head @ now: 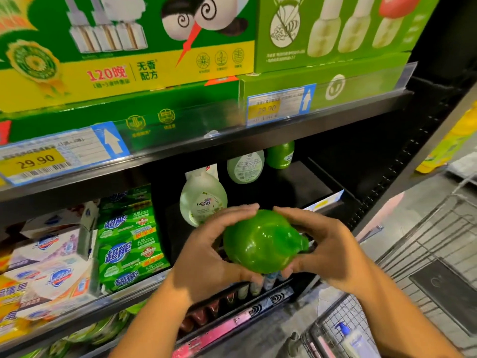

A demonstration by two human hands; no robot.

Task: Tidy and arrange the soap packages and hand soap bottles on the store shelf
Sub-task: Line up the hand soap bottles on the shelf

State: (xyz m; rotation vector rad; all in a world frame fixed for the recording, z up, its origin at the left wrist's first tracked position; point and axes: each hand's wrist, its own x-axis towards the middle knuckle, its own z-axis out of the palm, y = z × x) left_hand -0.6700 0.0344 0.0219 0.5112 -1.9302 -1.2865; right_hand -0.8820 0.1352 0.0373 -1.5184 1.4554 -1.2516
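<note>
You hold one glossy green hand soap bottle just in front of the dark shelf. Your left hand and right hand both have their fingers curled around its sides. Three more bottles stand behind it on that shelf: a white bottle whose label is too blurred to read, a pale green bottle showing its back label, and a darker green bottle. To the left, green soap packs marked 超能 are stacked, with at least three logos showing. Above, a left price tag and a right price tag each read 29.90. A yellow-banded box reads 120晚 无香配方.
</note>
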